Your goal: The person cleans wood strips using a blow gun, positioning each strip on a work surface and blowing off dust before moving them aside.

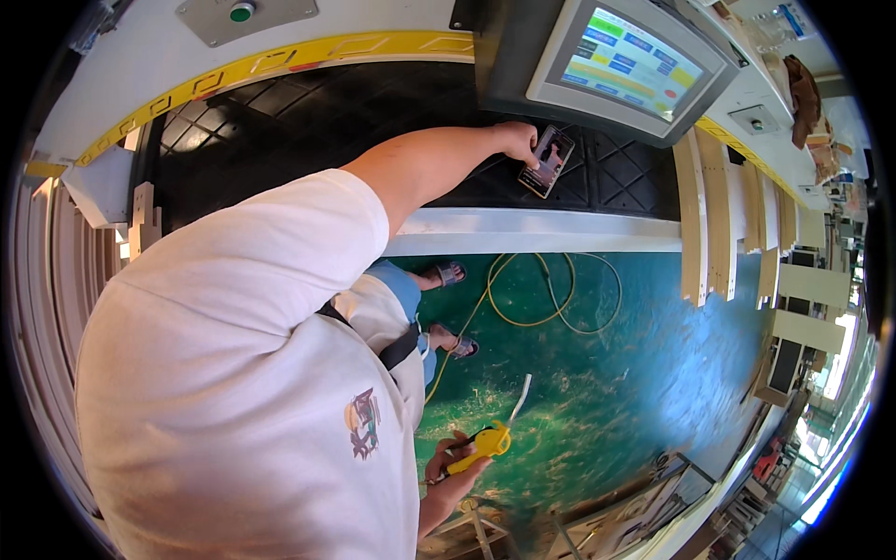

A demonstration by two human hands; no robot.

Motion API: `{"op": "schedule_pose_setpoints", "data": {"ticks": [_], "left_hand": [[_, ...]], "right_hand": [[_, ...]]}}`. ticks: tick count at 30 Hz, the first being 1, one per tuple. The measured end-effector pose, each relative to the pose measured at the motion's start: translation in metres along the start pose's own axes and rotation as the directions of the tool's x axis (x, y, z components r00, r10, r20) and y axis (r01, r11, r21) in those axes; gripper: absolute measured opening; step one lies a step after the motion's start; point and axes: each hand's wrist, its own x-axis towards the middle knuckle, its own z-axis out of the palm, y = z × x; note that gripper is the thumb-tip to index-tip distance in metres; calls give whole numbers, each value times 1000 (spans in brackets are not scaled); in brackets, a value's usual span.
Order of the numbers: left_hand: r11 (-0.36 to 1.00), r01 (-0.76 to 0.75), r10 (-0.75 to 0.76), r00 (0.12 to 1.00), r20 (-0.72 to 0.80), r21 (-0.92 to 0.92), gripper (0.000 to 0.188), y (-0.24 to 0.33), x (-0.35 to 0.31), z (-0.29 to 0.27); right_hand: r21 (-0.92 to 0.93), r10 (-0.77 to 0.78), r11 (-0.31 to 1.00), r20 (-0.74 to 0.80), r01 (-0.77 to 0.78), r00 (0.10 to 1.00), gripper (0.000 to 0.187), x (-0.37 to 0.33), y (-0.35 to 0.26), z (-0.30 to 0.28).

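Observation:
My left hand (518,142) reaches across the upper part of the head view. Its fingers are closed at the edge of a smartphone (549,162), with the thumb over its side. The phone's screen is lit, and the phone is at a black, ridged surface (625,182); whether it rests there or is lifted slightly I cannot tell. Lower down, my right hand (455,460) is wrapped round the handle of a yellow air blow gun (492,442). Its thin, pale nozzle points up and away over the green floor.
A control panel with a lit touchscreen (635,61) juts out beside the phone. Wooden boards (717,215) stick out at the right. A coiled yellow hose (504,317) lies on the green floor (644,364) near my sandalled feet. A metal frame (635,509) stands below.

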Motion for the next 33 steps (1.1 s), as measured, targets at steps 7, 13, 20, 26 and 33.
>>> {"op": "schedule_pose_setpoints", "data": {"ticks": [7,13,20,26,33], "left_hand": [[1000,-10,11,999,-44,10,70,-1,0,3],[999,-14,13,1000,-18,-46,67,-3,3,3],[999,-2,1,1000,-15,-45,68,-3,1,2],[999,2,-3,1000,-20,-50,68,-3,-3,1],[999,4,-4,1000,-3,-46,68,-1,-5,-2]], "right_hand": [[-263,108,965,322,-21,940,100,0,5,-11],[-267,84,964,291,-3,953,101,-4,8,-15],[-111,26,994,174,-7,984,101,-1,10,-15],[-19,46,999,125,-44,991,96,-2,14,-14],[-149,55,989,270,-15,961,96,-4,21,-19]]}}
